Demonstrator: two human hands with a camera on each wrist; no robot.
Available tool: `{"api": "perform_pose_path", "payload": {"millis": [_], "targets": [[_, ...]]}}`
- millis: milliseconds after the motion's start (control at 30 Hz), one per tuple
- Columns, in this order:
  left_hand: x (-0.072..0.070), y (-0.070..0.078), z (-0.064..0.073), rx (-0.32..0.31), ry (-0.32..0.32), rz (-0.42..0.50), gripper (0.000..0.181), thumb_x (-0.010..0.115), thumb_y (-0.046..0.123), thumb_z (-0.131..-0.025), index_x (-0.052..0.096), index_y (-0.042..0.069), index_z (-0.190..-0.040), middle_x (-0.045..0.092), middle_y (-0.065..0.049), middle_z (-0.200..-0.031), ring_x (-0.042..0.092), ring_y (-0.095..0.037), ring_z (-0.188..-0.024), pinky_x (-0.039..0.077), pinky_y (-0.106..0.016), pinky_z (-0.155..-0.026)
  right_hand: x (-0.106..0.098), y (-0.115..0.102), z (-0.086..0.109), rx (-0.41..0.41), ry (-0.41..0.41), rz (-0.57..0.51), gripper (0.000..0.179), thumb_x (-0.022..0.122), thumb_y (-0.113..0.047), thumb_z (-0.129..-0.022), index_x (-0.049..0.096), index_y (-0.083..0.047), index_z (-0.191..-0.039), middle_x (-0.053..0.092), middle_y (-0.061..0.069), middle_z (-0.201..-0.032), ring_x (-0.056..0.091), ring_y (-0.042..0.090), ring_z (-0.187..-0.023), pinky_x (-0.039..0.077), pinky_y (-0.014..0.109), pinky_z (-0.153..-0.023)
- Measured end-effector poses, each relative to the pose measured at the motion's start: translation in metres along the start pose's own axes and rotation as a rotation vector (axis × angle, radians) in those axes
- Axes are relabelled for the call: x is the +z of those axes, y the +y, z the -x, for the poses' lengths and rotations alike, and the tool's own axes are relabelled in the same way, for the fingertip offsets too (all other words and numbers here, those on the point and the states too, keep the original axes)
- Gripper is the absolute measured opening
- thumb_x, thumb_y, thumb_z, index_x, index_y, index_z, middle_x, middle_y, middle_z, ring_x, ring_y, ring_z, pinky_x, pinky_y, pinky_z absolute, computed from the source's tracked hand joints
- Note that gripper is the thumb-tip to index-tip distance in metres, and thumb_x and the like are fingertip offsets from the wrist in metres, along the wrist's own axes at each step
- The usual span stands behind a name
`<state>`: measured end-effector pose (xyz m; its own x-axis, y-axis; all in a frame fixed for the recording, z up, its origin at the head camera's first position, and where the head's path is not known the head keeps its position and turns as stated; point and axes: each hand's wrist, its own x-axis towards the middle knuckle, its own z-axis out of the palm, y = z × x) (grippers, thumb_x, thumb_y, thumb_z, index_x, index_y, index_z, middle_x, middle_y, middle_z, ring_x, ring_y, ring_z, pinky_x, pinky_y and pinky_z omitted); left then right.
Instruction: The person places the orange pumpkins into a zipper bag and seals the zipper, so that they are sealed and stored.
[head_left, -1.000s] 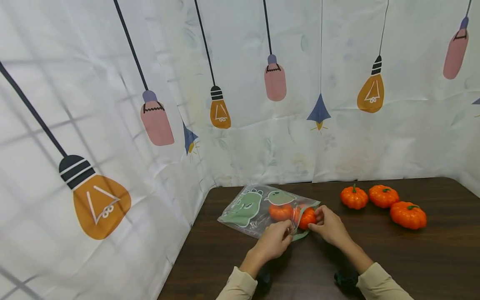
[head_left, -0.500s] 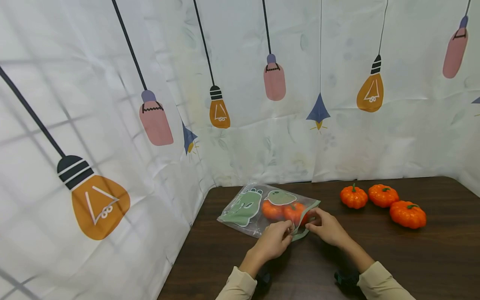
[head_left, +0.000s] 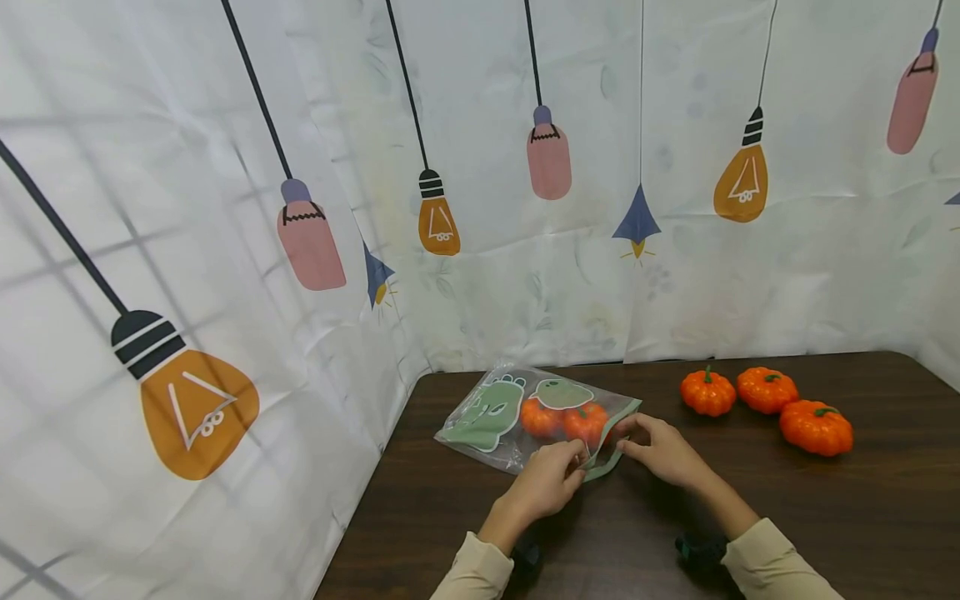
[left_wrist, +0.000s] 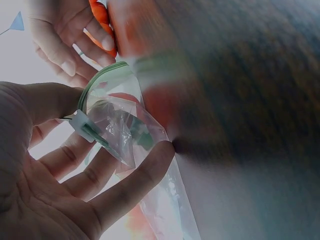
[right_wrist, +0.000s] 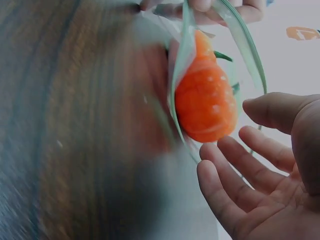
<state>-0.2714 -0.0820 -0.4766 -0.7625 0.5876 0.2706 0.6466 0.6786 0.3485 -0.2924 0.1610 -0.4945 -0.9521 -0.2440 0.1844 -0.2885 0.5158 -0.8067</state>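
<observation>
A clear zip bag [head_left: 558, 395] with green animal prints lies on the table, its green-edged mouth facing right. Two small orange pumpkins, one on the left [head_left: 540, 419] and one nearer the mouth [head_left: 587, 423], are inside. My left hand [head_left: 543, 479] pinches the near edge of the mouth; in the left wrist view its thumb and fingers are around the pale zip slider [left_wrist: 84, 126]. At the mouth's right side is my right hand [head_left: 656, 450], fingers loosely bent and holding nothing. The right wrist view shows a pumpkin [right_wrist: 207, 105] just beyond those fingertips, inside the gaping mouth.
Three more orange pumpkins sit at the back right of the dark wooden table [head_left: 885, 517]: one at left [head_left: 708, 393], one in the middle [head_left: 767, 391] and one at right [head_left: 817, 428]. A white curtain [head_left: 495, 300] printed with lamps hangs behind and to the left.
The pumpkin at the mouth has slid left, deeper into the bag. My right hand has let go of it and drawn back slightly. My left hand keeps its grip on the edge.
</observation>
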Motion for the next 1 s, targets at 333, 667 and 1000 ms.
{"api": "perform_pose_path", "payload": {"millis": [333,667,1000], "targets": [[0.002,-0.002,0.0,0.001,0.001,-0.014,0.012,0.07,0.012,-0.092,0.061,0.018,-0.096,0.053,0.009,-0.077,0.044,0.0,-0.067,0.038,-0.016,-0.064,-0.022,0.005,0.001,0.019,0.046,0.041,0.03,0.066,-0.02,-0.098,0.065,-0.003,-0.122,0.071,0.009,-0.109,0.064,0.019,-0.094,0.052,0.03,-0.076],[0.001,-0.004,0.0,0.022,-0.008,-0.013,0.015,0.071,0.012,-0.091,0.058,0.019,-0.092,0.05,0.008,-0.074,0.041,-0.001,-0.067,0.035,-0.016,-0.062,-0.053,0.01,0.006,0.042,0.079,0.027,0.035,0.063,-0.026,-0.101,0.061,-0.001,-0.126,0.07,0.012,-0.111,0.067,0.021,-0.095,0.053,0.028,-0.075],[-0.003,-0.006,0.002,0.041,-0.027,0.01,0.017,0.072,0.008,-0.089,0.059,0.019,-0.092,0.049,0.01,-0.074,0.042,-0.001,-0.068,0.035,-0.017,-0.064,-0.088,0.015,0.014,0.081,0.127,0.026,0.046,0.057,-0.034,-0.104,0.055,0.001,-0.134,0.068,0.022,-0.118,0.068,0.015,-0.096,0.058,0.032,-0.08]]}}
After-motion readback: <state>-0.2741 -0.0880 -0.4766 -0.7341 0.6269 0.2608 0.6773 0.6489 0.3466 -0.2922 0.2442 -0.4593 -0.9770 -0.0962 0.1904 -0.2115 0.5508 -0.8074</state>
